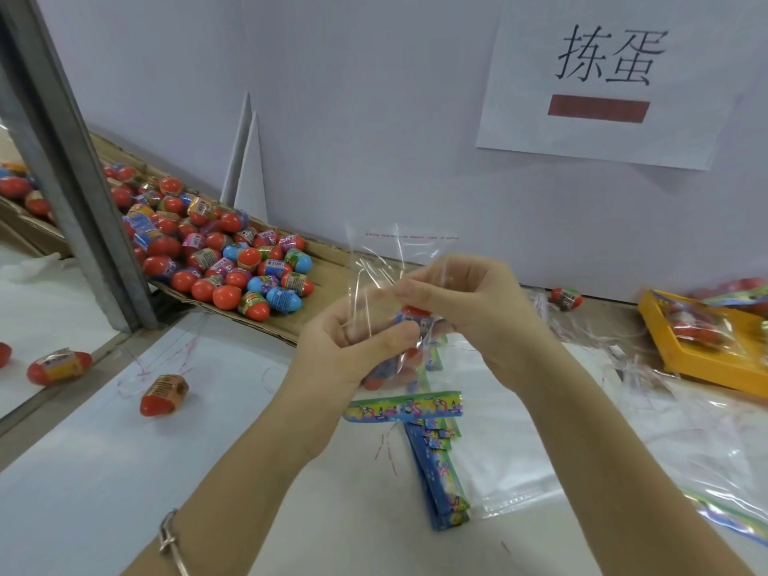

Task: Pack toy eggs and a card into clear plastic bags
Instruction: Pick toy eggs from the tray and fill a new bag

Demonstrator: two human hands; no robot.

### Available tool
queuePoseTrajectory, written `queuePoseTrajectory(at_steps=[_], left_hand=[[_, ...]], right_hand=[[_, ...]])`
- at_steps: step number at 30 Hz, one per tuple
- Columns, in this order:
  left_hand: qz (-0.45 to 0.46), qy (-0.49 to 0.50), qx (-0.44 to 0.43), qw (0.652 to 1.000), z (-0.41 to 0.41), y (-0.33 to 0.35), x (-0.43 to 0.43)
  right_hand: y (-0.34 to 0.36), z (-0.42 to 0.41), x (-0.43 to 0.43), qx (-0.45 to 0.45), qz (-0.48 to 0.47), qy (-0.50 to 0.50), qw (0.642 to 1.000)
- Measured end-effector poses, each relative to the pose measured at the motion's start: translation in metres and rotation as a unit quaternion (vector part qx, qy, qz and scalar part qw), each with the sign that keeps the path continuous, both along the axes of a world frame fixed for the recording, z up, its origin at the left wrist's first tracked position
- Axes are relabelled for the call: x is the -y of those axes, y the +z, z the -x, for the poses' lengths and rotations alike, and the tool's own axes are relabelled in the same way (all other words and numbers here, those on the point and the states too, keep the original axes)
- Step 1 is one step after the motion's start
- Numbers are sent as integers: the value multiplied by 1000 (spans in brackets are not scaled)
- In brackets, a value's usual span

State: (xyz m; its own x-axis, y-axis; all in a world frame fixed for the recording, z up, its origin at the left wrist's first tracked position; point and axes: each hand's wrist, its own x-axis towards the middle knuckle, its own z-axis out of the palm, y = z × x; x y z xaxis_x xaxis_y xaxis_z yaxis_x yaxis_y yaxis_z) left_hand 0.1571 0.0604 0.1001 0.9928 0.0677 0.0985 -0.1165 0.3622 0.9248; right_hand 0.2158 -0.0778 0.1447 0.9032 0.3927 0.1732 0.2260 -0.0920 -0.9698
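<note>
I am pinching the clear bag point(376, 259) with left hand point(353, 347) and right hand point(469, 301); eggs point(415, 312) sitting inside, closing pending; egg pile point(216, 251) waiting left of bag.

1. Left grip point(357, 338) is up at the lower part of the clear bag point(386, 259), fingers curled, thumb laid across the film, pinching it.
2. Right grip point(469, 297) sits just beside it, higher on the clear bag, thumb and curled fingertips nipping the film.
3. Both forearms are bare, angling in from below the clear bag and meeting there, the two grips nearly touching.
</note>
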Motion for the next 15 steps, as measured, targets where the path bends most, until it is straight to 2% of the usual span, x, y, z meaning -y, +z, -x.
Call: queuePoseTrajectory(at_steps=[3,6,11,15], left_hand=[[17,-44,-26,999,0,-1,0],[-4,-53,-68,996,-1,-2,0],[-12,-23,-66,997,-3,-2,-4],[-7,-32,-51,998,-2,-1,-4]], right_hand=[[-1,0,-1,10,-33,-23,999],[0,-1,1,13,-54,-51,997],[4,-2,7,-12,49,15,999],[3,-3,9,-3,49,18,999]])
